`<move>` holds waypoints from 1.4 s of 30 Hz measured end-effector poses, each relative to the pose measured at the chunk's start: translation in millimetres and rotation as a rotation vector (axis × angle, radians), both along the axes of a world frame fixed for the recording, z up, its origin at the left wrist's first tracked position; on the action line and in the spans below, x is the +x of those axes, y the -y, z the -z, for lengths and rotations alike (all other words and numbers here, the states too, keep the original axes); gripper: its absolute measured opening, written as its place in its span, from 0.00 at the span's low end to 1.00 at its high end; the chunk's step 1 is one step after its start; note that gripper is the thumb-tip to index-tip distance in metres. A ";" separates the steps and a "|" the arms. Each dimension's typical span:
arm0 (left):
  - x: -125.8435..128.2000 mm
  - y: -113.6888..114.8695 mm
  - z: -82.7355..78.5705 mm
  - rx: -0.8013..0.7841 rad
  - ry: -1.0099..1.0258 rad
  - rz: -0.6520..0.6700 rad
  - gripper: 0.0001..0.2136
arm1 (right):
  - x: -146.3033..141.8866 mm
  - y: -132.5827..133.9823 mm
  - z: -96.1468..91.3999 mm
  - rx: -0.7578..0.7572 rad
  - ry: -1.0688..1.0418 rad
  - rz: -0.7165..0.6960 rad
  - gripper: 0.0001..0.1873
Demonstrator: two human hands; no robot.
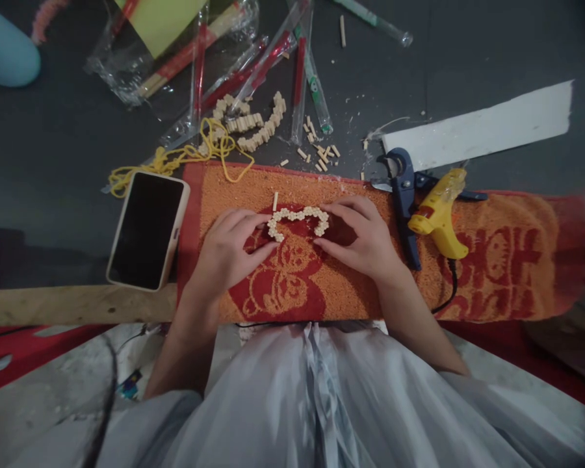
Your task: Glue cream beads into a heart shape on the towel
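A pale curved piece (pixel 297 215), built of short wooden stick ends joined side by side, sits over the orange and red towel (pixel 351 286). Its left end lies between the thumb and fingers of my left hand (pixel 231 247). My right hand (pixel 363 237) grips the other end in the same way, thumb below and fingertips above. Just above the piece's left part is a single short stick (pixel 275 201). To the right of my right hand rest a dark blue cutter (pixel 403 195) and a yellow glue gun (pixel 441 218).
A phone (pixel 149 231) lies left of the towel, below tangled yellow cord (pixel 170 158). Beyond are more joined stick pieces (pixel 268 127), loose stick bits (pixel 324 156) and plastic-wrapped sticks (pixel 299 84). A white strip (pixel 482 127) lies at the upper right.
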State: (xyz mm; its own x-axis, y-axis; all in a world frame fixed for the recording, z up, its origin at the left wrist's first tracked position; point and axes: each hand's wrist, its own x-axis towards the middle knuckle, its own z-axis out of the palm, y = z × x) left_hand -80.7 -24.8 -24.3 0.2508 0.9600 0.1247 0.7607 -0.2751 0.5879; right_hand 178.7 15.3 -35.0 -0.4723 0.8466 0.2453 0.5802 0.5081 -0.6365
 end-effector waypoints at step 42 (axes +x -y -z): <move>-2.8 1.7 2.9 0.134 -0.058 0.029 0.17 | -3.2 1.8 10.8 0.246 -0.035 -0.001 0.22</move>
